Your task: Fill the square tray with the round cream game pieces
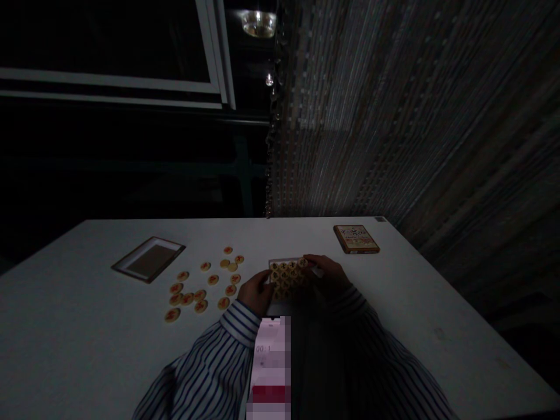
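Observation:
A small tray [280, 309] of round wooden Chinese chess pieces [284, 274] lies on the white table in front of me. The pieces sit in rows, with dark characters on their tops. My left hand [256, 294] grips the tray's left side, thumb and fingers closed at the edge. At the far right corner of the tray, my right hand [326, 274] pinches a single Chinese chess piece [303, 263] between its fingertips. Shadow hides part of the right hand and the tray's near right area. Loose red-marked pieces [200, 306] are scattered left of my left hand.
An open box lid or shallow box [153, 259] rests at the table's left. A flat printed box [356, 239] lies at the far right. Nearest me, a lit phone screen [271, 361] shows between my forearms. A string curtain [332, 116] hangs behind the table [415, 326].

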A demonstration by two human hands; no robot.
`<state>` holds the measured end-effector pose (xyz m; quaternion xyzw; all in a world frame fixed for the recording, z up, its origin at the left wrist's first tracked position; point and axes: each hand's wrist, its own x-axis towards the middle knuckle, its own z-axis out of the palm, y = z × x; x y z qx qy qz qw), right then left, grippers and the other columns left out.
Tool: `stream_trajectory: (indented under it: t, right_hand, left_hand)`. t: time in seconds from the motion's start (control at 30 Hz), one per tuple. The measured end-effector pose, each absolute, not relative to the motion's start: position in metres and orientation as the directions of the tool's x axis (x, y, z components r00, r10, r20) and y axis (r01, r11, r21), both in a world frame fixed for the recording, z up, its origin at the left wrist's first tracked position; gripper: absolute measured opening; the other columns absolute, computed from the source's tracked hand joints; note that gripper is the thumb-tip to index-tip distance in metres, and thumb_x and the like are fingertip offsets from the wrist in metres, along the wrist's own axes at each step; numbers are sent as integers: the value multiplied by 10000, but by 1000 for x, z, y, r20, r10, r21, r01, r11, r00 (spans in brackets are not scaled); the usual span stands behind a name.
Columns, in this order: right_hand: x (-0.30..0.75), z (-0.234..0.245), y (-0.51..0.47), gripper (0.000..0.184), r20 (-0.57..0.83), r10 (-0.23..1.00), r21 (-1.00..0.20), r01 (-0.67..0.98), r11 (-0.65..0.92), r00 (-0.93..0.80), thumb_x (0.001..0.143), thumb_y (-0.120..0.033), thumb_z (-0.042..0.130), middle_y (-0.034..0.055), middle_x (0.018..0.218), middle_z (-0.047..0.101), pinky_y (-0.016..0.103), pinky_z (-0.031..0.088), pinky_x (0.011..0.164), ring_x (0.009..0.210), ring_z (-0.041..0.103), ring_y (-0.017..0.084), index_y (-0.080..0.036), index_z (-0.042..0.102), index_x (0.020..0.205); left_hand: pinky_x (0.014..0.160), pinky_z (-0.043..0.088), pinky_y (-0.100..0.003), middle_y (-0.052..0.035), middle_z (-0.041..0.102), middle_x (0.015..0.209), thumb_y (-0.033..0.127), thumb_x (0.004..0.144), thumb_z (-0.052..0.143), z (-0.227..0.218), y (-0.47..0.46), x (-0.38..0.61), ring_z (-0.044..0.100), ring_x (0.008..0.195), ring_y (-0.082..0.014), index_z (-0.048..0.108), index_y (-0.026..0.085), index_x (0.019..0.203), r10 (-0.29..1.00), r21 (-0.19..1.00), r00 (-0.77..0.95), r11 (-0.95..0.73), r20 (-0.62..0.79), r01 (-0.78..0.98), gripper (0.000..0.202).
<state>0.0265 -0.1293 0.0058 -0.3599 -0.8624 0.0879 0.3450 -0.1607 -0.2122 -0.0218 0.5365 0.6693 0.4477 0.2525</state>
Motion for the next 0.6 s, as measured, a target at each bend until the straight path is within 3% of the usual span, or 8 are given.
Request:
stream_trajectory:
  t: [0.6]
  right_hand:
    - [36,10,-106,226,395,686,-276,634,723,-611,715,-278,489,65,773,599,269,428,672,722,533,154,-146,583,871]
  left_hand:
    - [769,422,-338,-67,640,908,203,647,514,-27,-210,-162,573,848,-210,581,183,984,949,847,-283,36,137,530,344]
